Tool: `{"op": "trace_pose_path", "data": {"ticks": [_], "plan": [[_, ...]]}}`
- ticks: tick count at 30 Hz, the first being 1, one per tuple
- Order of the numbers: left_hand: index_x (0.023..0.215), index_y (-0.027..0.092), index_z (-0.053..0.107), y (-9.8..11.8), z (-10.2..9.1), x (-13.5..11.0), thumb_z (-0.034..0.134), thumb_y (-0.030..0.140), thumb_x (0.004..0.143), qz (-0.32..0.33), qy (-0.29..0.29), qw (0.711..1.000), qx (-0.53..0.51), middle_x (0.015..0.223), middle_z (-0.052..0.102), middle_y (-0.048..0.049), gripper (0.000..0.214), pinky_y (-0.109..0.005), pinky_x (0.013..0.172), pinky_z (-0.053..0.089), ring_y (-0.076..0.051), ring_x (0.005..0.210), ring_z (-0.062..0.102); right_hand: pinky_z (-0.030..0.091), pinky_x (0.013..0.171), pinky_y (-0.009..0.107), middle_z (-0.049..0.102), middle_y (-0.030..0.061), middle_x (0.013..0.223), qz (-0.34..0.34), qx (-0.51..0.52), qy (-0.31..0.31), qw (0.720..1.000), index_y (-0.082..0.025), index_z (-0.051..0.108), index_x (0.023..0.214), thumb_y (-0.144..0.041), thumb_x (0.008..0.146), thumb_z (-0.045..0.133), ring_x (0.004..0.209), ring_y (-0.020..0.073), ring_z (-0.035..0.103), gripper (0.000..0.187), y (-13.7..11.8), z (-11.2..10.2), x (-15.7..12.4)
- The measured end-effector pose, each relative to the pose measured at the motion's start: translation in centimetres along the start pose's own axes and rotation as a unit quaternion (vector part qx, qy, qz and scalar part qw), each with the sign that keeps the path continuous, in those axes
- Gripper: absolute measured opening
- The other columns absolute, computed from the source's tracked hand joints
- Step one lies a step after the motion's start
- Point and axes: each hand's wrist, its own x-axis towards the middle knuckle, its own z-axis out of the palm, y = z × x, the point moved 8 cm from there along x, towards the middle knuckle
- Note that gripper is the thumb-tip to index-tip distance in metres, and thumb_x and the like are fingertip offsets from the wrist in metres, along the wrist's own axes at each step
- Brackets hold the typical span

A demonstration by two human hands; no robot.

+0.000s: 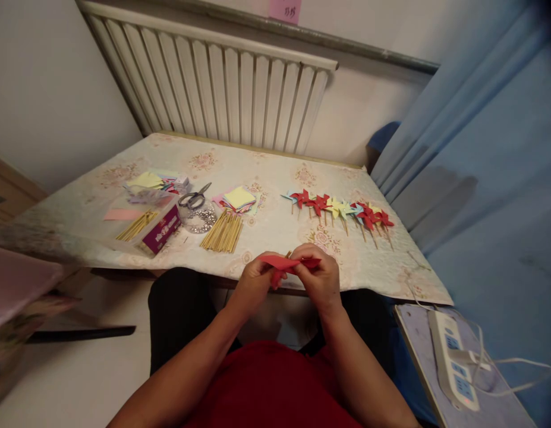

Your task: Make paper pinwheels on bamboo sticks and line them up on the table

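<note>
Between both hands, just off the near table edge, is a piece of red paper bent into points like a pinwheel. My left hand is closed on its left side. On the right side, my right hand pinches the paper near its middle. A small tan bit, perhaps a stick end, shows behind the paper; the fingers hide the rest. Finished paper pinwheels in red, yellow and blue lie on sticks at the right of the table. A bundle of thin sticks lies left of my hands.
A stack of coloured paper squares sits behind the sticks. Scissors rest on a clear round tub of small metal pieces. Farther left stands a plastic box with sticks. A power strip with cables lies at the lower right.
</note>
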Motion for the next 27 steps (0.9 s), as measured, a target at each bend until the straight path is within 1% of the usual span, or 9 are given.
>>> {"op": "trace_pose_path", "data": {"ticks": [4, 7, 9, 12, 15, 20, 22, 24, 27], "plan": [[0.088, 0.016, 0.068, 0.0, -0.4, 0.1, 0.060, 0.025, 0.082, 0.027, 0.003, 0.999, 0.046, 0.068, 0.056, 0.0020, 0.013, -0.021, 0.053, 0.035, -0.008, 0.056, 0.043, 0.049, 0.069, 0.028, 0.066, 0.0008, 0.076, 0.054, 0.051, -0.005, 0.997, -0.021, 0.064, 0.075, -0.016, 0.079, 0.067, 0.073, 0.0152, 0.063, 0.007, 1.1, 0.0, -0.2], [0.091, 0.017, 0.069, 0.2, -0.8, 0.0, 0.062, 0.029, 0.083, 0.033, 0.015, 0.996, 0.077, 0.079, 0.062, -0.0008, 0.016, -0.022, 0.055, 0.037, -0.009, 0.059, 0.046, 0.050, 0.069, 0.027, 0.066, 0.0006, 0.076, 0.082, 0.080, -0.007, 0.993, -0.020, 0.065, 0.074, -0.018, 0.078, 0.068, 0.074, 0.0153, 0.063, 0.006, 1.7, 0.2, -0.3], [0.090, 0.018, 0.070, 0.6, -1.0, -0.1, 0.062, 0.030, 0.083, 0.042, 0.024, 0.994, 0.098, 0.081, 0.063, -0.0017, 0.016, -0.022, 0.056, 0.038, -0.009, 0.061, 0.047, 0.050, 0.068, 0.027, 0.067, 0.0007, 0.075, 0.095, 0.083, -0.007, 0.992, -0.020, 0.065, 0.074, -0.019, 0.077, 0.069, 0.074, 0.0155, 0.063, 0.005, 1.9, 0.2, -0.3], [0.088, 0.018, 0.070, 1.2, -1.0, -0.3, 0.062, 0.032, 0.083, 0.056, 0.024, 0.990, 0.127, 0.077, 0.062, -0.0015, 0.017, -0.023, 0.058, 0.038, -0.011, 0.063, 0.048, 0.050, 0.067, 0.027, 0.067, 0.0011, 0.074, 0.110, 0.086, -0.003, 0.990, -0.020, 0.065, 0.073, -0.020, 0.076, 0.069, 0.072, 0.0157, 0.063, 0.005, 2.1, 0.3, -0.5], [0.084, 0.018, 0.070, 1.4, -1.0, -0.4, 0.061, 0.032, 0.083, 0.060, 0.030, 0.987, 0.143, 0.070, 0.060, -0.0003, 0.016, -0.023, 0.061, 0.039, -0.012, 0.064, 0.049, 0.050, 0.065, 0.027, 0.066, 0.0010, 0.074, 0.124, 0.105, 0.007, 0.987, -0.020, 0.065, 0.072, -0.020, 0.073, 0.070, 0.071, 0.0154, 0.062, 0.005, 2.5, 0.4, -0.7], [0.065, 0.018, 0.061, 1.5, -0.8, -0.6, 0.061, 0.030, 0.083, 0.071, 0.032, 0.984, 0.159, 0.060, 0.053, 0.0018, 0.022, -0.023, 0.063, 0.039, -0.012, 0.063, 0.048, 0.049, 0.060, 0.025, 0.065, 0.0001, 0.073, 0.161, 0.132, 0.031, 0.978, -0.019, 0.064, 0.074, -0.023, 0.070, 0.073, 0.066, 0.0136, 0.061, 0.011, 3.8, 0.6, -1.0], [0.066, 0.018, 0.061, 1.4, -0.7, -0.6, 0.061, 0.029, 0.082, 0.069, 0.028, 0.985, 0.157, 0.062, 0.054, 0.0016, 0.019, -0.023, 0.063, 0.039, -0.012, 0.063, 0.048, 0.049, 0.057, 0.024, 0.065, -0.0002, 0.071, 0.176, 0.124, 0.042, 0.976, -0.018, 0.063, 0.074, -0.025, 0.068, 0.074, 0.064, 0.0133, 0.060, 0.014, 4.1, 0.5, -1.1], [0.073, 0.018, 0.065, 1.3, -0.7, -0.5, 0.062, 0.027, 0.081, 0.064, 0.023, 0.986, 0.154, 0.065, 0.057, 0.0014, 0.012, -0.023, 0.063, 0.039, -0.012, 0.064, 0.048, 0.049, 0.055, 0.024, 0.064, -0.0012, 0.068, 0.186, 0.119, 0.047, 0.974, -0.018, 0.063, 0.074, -0.025, 0.066, 0.075, 0.061, 0.0128, 0.059, 0.016, 4.4, 0.5, -1.1], [0.077, 0.018, 0.067, 1.2, -0.8, -0.4, 0.060, 0.024, 0.081, 0.066, 0.022, 0.985, 0.161, 0.067, 0.059, 0.0010, 0.010, -0.023, 0.064, 0.041, -0.012, 0.064, 0.050, 0.049, 0.056, 0.024, 0.064, -0.0017, 0.068, 0.178, 0.108, 0.039, 0.977, -0.018, 0.063, 0.076, -0.025, 0.068, 0.074, 0.060, 0.0127, 0.060, 0.015, 4.3, 0.6, -1.1]]}}
